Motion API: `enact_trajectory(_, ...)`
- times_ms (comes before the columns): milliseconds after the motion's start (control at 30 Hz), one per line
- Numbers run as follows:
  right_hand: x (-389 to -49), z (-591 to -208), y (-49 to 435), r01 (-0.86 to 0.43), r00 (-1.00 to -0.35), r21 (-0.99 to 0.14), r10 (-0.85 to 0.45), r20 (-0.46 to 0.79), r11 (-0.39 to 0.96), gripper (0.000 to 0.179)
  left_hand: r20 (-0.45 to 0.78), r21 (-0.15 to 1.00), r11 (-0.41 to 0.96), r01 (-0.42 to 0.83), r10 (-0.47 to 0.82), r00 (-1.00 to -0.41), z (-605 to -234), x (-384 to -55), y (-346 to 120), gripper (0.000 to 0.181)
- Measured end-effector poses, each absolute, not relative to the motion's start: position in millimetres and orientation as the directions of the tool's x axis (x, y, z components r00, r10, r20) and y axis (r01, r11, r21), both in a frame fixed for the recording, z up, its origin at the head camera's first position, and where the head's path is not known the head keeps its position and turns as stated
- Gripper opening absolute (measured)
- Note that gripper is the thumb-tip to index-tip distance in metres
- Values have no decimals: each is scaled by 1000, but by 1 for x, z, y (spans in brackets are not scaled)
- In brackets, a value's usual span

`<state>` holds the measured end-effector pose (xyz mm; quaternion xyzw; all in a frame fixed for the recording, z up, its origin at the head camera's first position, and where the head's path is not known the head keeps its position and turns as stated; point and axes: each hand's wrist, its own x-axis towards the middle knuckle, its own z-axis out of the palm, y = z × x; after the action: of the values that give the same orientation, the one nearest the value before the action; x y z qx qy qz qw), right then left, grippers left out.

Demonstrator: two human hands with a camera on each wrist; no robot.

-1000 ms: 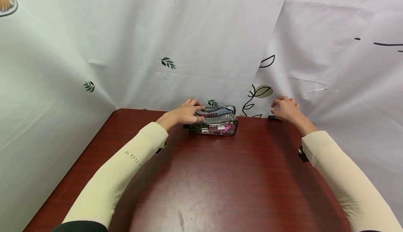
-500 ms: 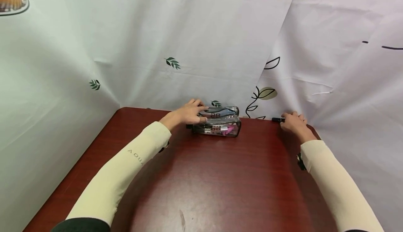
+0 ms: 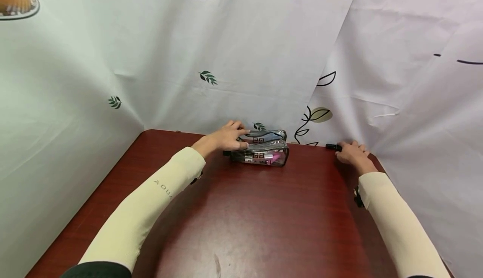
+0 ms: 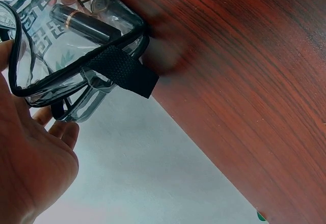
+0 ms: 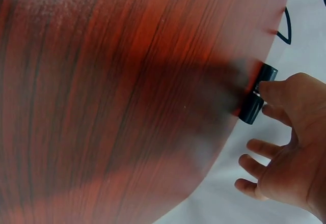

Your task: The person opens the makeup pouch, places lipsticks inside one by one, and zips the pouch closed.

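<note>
A clear zip cosmetic bag (image 3: 277,147) with black piping stands at the table's back edge. My left hand (image 3: 225,137) grips its left end from above, thumb on the near side and fingers on the far side. Through the plastic show a pink item (image 3: 275,158) and, in the left wrist view, a black tube with a gold band (image 4: 84,24). A black fabric tab (image 4: 125,72) sticks out from the bag's end. At the back right corner my right hand (image 3: 353,154) pinches a small black lipstick-like tube (image 5: 251,108) between thumb and index finger; its other fingers are spread loosely.
The dark red wood table (image 3: 260,219) runs back to a pale curtain (image 3: 260,51) printed with leaves, with more curtain on both sides. The right back corner of the table is rounded.
My right hand has come down at the back right corner and taken the black tube between thumb and finger. The left hand keeps its grip on the bag. The head view has shifted slightly.
</note>
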<state>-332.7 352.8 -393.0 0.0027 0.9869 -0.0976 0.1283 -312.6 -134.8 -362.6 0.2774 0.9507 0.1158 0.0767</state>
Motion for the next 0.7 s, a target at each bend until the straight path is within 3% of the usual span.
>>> enact_trajectory(400, -338, -404, 357, 22, -974, -194, -23, -225, 981, 57, -87, 273, 816, 509, 548, -832, -362, -313, -135, 70)
enact_trajectory(700, -336, -404, 355, -20, -981, -174, -53, -185, 984, 28, -88, 253, 823, 509, 544, -835, -362, -314, -133, 71)
